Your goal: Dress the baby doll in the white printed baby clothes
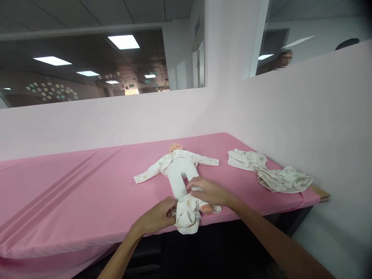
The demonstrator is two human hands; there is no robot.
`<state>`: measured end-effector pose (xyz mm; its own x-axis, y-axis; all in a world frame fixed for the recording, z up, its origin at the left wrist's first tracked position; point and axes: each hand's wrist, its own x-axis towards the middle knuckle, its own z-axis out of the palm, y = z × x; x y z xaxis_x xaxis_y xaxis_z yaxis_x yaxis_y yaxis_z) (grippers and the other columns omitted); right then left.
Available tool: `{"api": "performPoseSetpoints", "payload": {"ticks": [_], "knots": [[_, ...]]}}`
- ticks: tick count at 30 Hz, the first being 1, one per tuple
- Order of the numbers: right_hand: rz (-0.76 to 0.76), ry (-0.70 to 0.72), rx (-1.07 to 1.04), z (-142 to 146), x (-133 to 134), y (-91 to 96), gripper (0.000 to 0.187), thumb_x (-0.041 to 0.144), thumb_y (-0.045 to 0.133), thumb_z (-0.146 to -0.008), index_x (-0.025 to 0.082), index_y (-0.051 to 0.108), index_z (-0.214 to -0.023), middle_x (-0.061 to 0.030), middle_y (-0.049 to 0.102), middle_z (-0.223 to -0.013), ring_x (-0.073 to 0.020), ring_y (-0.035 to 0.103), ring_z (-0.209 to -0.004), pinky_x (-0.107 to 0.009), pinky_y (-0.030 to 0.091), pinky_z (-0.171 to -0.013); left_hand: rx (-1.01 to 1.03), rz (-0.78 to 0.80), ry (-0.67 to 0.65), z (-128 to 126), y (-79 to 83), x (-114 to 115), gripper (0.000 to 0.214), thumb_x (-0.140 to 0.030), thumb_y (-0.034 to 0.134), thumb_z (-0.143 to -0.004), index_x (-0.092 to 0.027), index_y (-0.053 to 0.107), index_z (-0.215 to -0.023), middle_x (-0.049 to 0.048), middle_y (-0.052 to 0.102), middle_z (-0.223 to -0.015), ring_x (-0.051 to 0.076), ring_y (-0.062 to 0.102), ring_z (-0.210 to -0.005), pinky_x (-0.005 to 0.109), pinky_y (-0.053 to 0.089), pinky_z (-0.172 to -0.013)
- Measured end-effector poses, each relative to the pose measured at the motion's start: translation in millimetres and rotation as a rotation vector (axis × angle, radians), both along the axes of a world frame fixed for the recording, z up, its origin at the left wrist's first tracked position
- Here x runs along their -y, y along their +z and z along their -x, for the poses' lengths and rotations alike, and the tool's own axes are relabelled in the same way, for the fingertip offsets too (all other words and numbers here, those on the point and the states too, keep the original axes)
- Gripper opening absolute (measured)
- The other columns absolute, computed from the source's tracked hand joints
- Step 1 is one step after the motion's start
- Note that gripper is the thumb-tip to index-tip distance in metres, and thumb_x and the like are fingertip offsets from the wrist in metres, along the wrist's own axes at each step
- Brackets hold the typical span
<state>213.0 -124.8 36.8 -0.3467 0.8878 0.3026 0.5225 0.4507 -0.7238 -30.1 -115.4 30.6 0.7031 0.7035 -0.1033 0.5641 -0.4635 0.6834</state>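
Note:
A baby doll [179, 167] lies on its back on a pink-covered table, its head toward the wall. It wears a white printed long-sleeved top [155, 169] with the sleeves spread out; its body and legs are plain white. Bunched around its lower legs at the table's front edge are white printed baby pants [187, 217]. One bare foot [206, 209] pokes out on the right. My left hand [159, 215] pinches the left side of the pants. Over the doll's right-side shin, my right hand [209, 190] has its fingers closed on the pants' upper edge.
Two crumpled white printed garments [247, 159] lie at the table's right end, by the wall. The pink cloth [87, 201] is wrinkled on the left and hangs over the front edge. Walls with windows stand behind and to the right; a person's head [284, 59] shows through the right window.

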Motion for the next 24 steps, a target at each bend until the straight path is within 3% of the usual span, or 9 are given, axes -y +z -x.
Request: {"api": "performPoseSetpoints", "payload": {"ticks": [5,10,14,19,24], "knots": [[-0.069,0.135,0.211,8,-6,1.2,0.02,0.022,0.054,-0.081,0.025,0.073,-0.085,-0.0013,0.072,-0.088,-0.0231,0.06,-0.091,-0.037,0.04,-0.086,0.058,0.006,-0.074,-2,-2.3,2,0.017,-0.032,0.055,-0.083,-0.018,0.059,-0.074,0.0012,0.048,-0.095,0.014,0.044,-0.081,0.025,0.038,-0.07],[-0.021,0.153,0.25,2,0,3.6,0.016,0.027,0.055,-0.08,0.026,0.071,-0.078,-0.0012,0.071,-0.083,-0.0245,0.059,-0.092,-0.04,0.036,-0.089,0.226,0.011,0.043,3,-8.6,-7,0.019,-0.033,0.055,-0.086,-0.018,0.058,-0.075,0.0001,0.046,-0.088,0.014,0.044,-0.08,0.025,0.038,-0.072],[0.06,0.149,0.226,-1,0,6.4,0.013,0.02,0.057,-0.073,0.025,0.068,-0.075,0.0012,0.068,-0.079,-0.021,0.058,-0.085,-0.034,0.039,-0.083,0.495,0.223,0.163,3,-18.6,-21,0.022,-0.038,0.059,-0.084,-0.016,0.06,-0.082,0.0032,0.054,-0.094,0.015,0.049,-0.084,0.025,0.041,-0.076],[0.333,0.231,0.092,-3,-5,18.2,0.011,0.029,0.063,-0.074,0.022,0.065,-0.082,0.0015,0.063,-0.082,-0.0152,0.054,-0.075,-0.025,0.039,-0.064,0.702,0.526,0.243,-4,-26.0,-34,0.026,-0.039,0.064,-0.079,-0.013,0.061,-0.08,0.0046,0.058,-0.079,0.015,0.052,-0.075,0.027,0.041,-0.073],[0.402,0.214,-0.251,-4,-19,23.8,0.029,0.048,0.067,-0.076,0.02,0.065,-0.084,-0.0001,0.063,-0.086,-0.0145,0.054,-0.078,-0.025,0.042,-0.068,0.71,0.509,0.267,-7,-16.2,-36,0.027,-0.039,0.061,-0.082,-0.014,0.057,-0.074,0.0024,0.054,-0.075,0.014,0.048,-0.071,0.027,0.039,-0.07]]}}
